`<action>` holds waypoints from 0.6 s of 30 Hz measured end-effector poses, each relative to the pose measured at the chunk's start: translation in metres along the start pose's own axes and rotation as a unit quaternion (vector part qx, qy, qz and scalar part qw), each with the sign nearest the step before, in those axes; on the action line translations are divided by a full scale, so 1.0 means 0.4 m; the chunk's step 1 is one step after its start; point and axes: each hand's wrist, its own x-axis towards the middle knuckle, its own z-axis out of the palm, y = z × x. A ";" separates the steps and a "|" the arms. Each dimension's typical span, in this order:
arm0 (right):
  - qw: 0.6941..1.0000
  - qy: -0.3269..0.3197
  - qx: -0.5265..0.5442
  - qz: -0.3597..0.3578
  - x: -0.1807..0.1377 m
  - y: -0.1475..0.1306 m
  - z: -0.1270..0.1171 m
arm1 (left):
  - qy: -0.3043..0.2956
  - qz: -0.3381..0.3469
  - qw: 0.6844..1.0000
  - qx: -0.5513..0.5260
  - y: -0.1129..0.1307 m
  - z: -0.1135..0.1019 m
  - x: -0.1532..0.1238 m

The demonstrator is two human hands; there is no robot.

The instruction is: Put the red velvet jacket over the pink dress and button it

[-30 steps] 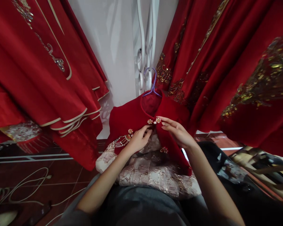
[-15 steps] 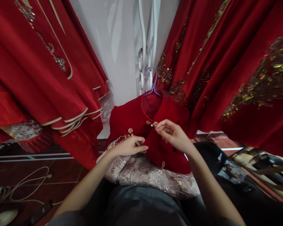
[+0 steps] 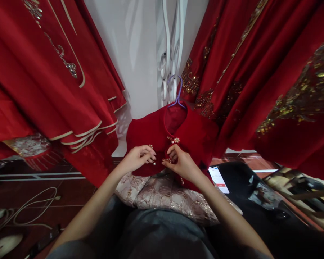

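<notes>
Right hand (image 3: pixel 181 162) seemingly on clasp (image 3: pixel 167 160)

Narrow gap btwn L hand (image 3: pixel 139 158) & R hand (image 3: pixel 184 164), over red jacket (image 3: pixel 145 131). Purple hanger (image 3: pixel 178 100) & white scrollwork (image 3: pixel 166 64) obstruct above collar (image 3: pixel 175 121). Hanging red cloth (image 3: pixel 45 82) walls off L side, sequinned red cloth (image 3: pixel 294 93) the R; open air btwn, in front of pale wall (image 3: pixel 139 57). Phone (image 3: pixel 218 178) nr R forearm (image 3: pixel 226 212).

Dim light, stretched outer edges.

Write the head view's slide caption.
Left hand and right hand at beaded fastenings of a red collared garment on a purple hanger.
</notes>
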 end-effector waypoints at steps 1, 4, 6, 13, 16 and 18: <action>1.000 0.011 -0.002 0.001 0.005 0.006 -0.011 | 0.026 0.020 0.999 0.028 -0.001 -0.009 0.002; 0.998 0.058 -0.008 -0.010 0.026 0.034 -0.037 | 0.053 0.072 0.994 0.068 -0.005 -0.020 0.014; 0.996 0.082 -0.004 -0.033 0.048 0.059 -0.045 | 0.036 0.087 0.994 0.056 -0.013 -0.017 0.031; 0.992 0.111 -0.023 -0.053 0.151 0.140 -0.073 | 0.053 0.131 0.990 0.009 -0.077 -0.003 0.102; 0.992 0.104 -0.033 -0.061 0.173 0.155 -0.086 | 0.061 0.147 0.987 0.017 -0.093 -0.003 0.106; 0.992 0.112 -0.025 -0.060 0.171 0.161 -0.085 | 0.064 0.143 0.987 0.019 -0.096 -0.007 0.100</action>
